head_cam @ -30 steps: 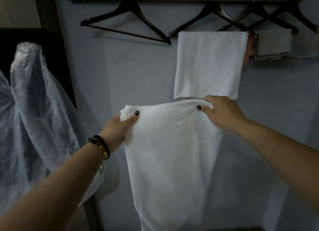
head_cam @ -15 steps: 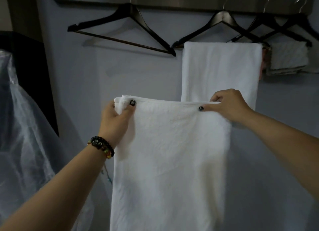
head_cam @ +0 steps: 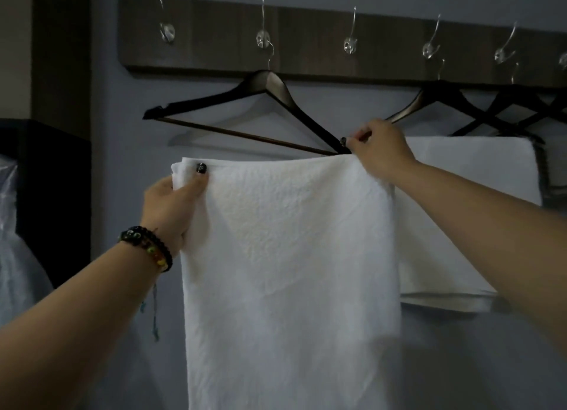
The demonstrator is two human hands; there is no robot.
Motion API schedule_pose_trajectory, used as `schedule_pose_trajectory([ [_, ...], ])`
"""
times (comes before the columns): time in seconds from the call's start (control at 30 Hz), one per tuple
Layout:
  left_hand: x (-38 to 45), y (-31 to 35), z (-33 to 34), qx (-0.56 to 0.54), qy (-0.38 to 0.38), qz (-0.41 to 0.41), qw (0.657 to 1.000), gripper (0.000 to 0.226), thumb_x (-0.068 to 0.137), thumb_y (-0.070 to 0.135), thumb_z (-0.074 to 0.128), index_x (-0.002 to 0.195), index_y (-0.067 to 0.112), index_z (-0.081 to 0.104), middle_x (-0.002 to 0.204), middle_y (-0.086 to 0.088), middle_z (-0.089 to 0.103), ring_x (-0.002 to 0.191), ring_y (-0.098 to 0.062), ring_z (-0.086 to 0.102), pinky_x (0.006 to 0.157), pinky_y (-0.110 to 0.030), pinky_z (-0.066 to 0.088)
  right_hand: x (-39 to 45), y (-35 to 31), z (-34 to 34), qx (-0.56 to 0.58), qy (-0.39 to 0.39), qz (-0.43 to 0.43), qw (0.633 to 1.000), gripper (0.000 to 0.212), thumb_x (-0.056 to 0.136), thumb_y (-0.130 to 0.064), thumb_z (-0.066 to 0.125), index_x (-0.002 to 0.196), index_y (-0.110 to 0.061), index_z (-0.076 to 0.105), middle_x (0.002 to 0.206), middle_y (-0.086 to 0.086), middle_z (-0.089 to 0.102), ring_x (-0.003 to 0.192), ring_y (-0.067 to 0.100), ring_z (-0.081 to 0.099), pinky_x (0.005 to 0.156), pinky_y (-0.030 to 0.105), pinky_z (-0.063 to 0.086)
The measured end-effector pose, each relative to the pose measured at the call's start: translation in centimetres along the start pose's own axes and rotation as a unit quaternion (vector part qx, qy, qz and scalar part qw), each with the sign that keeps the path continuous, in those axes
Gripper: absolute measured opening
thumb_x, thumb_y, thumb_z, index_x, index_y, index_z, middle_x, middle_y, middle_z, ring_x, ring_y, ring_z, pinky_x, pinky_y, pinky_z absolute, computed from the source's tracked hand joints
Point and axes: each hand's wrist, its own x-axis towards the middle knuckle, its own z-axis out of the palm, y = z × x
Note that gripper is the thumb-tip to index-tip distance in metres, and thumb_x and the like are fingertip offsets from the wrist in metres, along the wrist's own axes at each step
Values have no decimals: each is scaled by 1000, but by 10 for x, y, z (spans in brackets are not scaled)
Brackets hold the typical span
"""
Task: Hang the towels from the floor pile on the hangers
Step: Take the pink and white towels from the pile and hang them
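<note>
The left hand (head_cam: 171,207) pinches the top left corner of a white towel (head_cam: 285,271), whose long axis hangs straight down. The right hand (head_cam: 379,147) pinches its top right corner by the right tip of an empty dark hanger (head_cam: 260,115). Farther right, a hung towel (head_cam: 469,195) drapes another hanger. No writing shows.

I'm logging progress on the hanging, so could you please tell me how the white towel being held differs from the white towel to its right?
The held white terry towel is gripped at its top edge by the left hand; the folded white towel on the hanger is draped over a bar, untouched. The held towel hangs lower, running out of frame; the hung one ends higher. The held one partly covers the hung one. Both are white.
</note>
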Motion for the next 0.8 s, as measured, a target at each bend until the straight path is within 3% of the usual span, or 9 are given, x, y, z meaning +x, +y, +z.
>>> schedule_pose_trajectory([
  [0.13, 44, 11, -1, 13, 14, 27, 999, 28, 89, 44, 64, 84, 17, 63, 80, 1, 67, 70, -16, 64, 57, -28, 50, 45, -17, 22, -37, -2, -14, 999, 22, 90, -32, 62, 100, -13, 60, 104, 6, 61, 95, 24, 58, 83, 36, 50],
  [0.27, 83, 18, -6, 45, 24, 51, 997, 32, 89, 44, 64, 90, 12, 65, 83, -4, 67, 71, -19, 65, 59, -31, 53, 77, -25, 46, -58, -53, -17, 997, 38, 94, -34, 56, 125, -13, 56, 131, 10, 55, 115, 29, 54, 98, 40, 45],
  [0.33, 97, 20, -8, 54, 29, 64, 996, 33, 89, 44, 65, 92, 11, 66, 85, -5, 68, 74, -22, 65, 63, -33, 55, 87, -28, 58, -67, -78, -26, 994, 39, 95, -34, 54, 127, -12, 55, 134, 11, 53, 118, 29, 52, 100, 39, 43],
  [0.43, 111, 21, -11, 65, 41, 83, 994, 31, 89, 43, 64, 92, 13, 66, 85, -3, 66, 74, -20, 63, 60, -29, 50, 93, -30, 75, -87, -99, -21, 991, 36, 94, -39, 56, 114, -9, 59, 111, 12, 60, 94, 27, 57, 84, 37, 49],
  [0.5, 115, 22, -12, 64, 48, 87, 993, 29, 89, 44, 64, 89, 14, 65, 83, -3, 66, 72, -20, 62, 60, -31, 52, 95, -31, 87, -105, -102, -22, 989, 31, 95, -38, 53, 105, -9, 57, 101, 11, 61, 78, 22, 54, 69, 33, 45],
  [0.63, 118, 23, -15, 53, 60, 87, 993, 25, 88, 41, 66, 84, 17, 64, 82, -3, 66, 70, -20, 63, 67, -34, 57, 97, -36, 105, -101, -83, -20, 991, 32, 97, -35, 52, 110, -6, 51, 96, 6, 52, 80, 21, 50, 71, 33, 45],
  [0.8, 124, 27, -25, 57, 74, 91, 991, 24, 88, 39, 67, 84, 16, 66, 87, -7, 67, 79, -24, 65, 78, -43, 58, 109, -45, 119, -136, -111, -37, 984, 37, 99, -41, 45, 75, -13, 48, 76, 3, 51, 62, 14, 46, 50, 27, 30],
])
